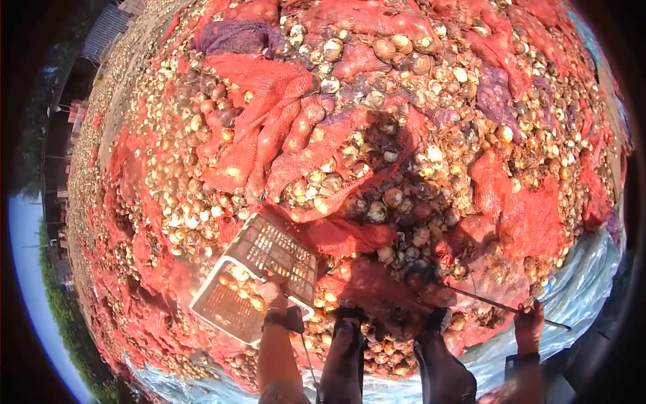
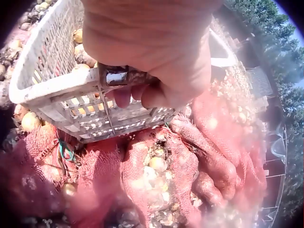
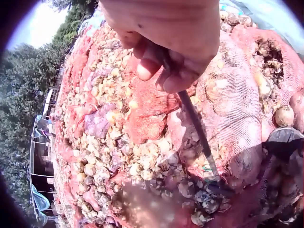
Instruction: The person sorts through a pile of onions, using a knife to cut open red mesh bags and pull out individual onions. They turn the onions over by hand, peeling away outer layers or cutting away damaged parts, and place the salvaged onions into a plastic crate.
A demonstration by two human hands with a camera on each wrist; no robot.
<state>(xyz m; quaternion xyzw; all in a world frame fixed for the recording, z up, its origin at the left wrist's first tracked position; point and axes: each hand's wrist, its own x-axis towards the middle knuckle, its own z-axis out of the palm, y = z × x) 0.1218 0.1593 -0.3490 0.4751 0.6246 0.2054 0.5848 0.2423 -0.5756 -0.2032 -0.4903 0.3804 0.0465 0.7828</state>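
Note:
A pale slatted plastic crate (image 1: 222, 316) with several onions (image 1: 239, 286) inside sits tilted on red net bags in the head view. The left hand (image 1: 272, 296) grips its rim; in the left wrist view the fingers of that hand (image 2: 147, 52) curl round the crate's edge (image 2: 52, 92). At the right, the right hand (image 1: 529, 323) holds a thin dark rod (image 1: 484, 298). In the right wrist view the right hand (image 3: 166, 47) has its fingers curled round the rod (image 3: 194, 118), whose far end reaches down to the netting and onions.
Red net bags (image 1: 269, 101) and loose onions (image 1: 404, 202) cover the heap. Purple netting (image 1: 242, 37) lies near the top. The person's legs (image 1: 343, 357) stand at the bottom, by pale blue plastic sheeting (image 1: 579, 276). Trees (image 3: 23, 90) and a roofed structure are beyond the heap.

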